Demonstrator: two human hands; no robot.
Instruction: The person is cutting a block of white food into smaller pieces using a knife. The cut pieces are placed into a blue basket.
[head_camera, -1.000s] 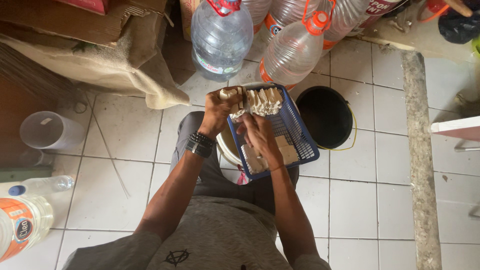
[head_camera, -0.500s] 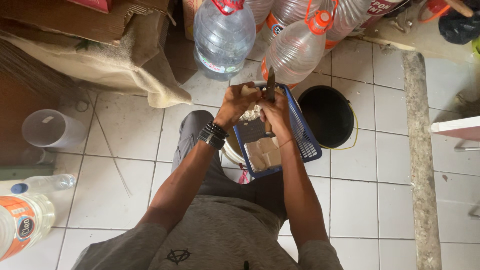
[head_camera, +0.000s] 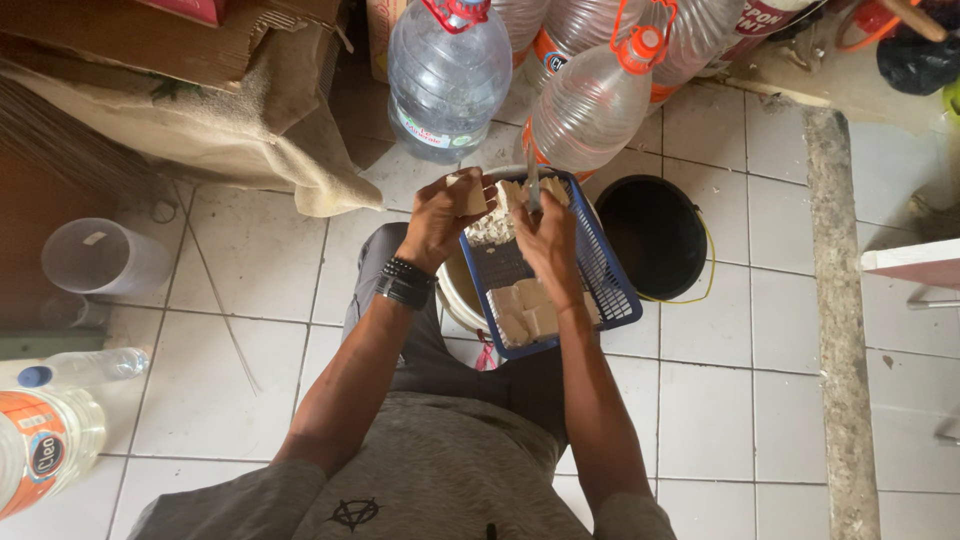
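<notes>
A second ago both hands were bunched together over the far end of the blue basket (head_camera: 600, 270), gripping a pale lump between them. Now they have parted. The left hand (head_camera: 447, 212) has drawn away to the left, closed on a small pale block (head_camera: 468, 193). The right hand (head_camera: 548, 235) has lifted slightly, its knife blade (head_camera: 533, 185) now upright just beside that block, crumbled pieces (head_camera: 492, 230) below.
</notes>
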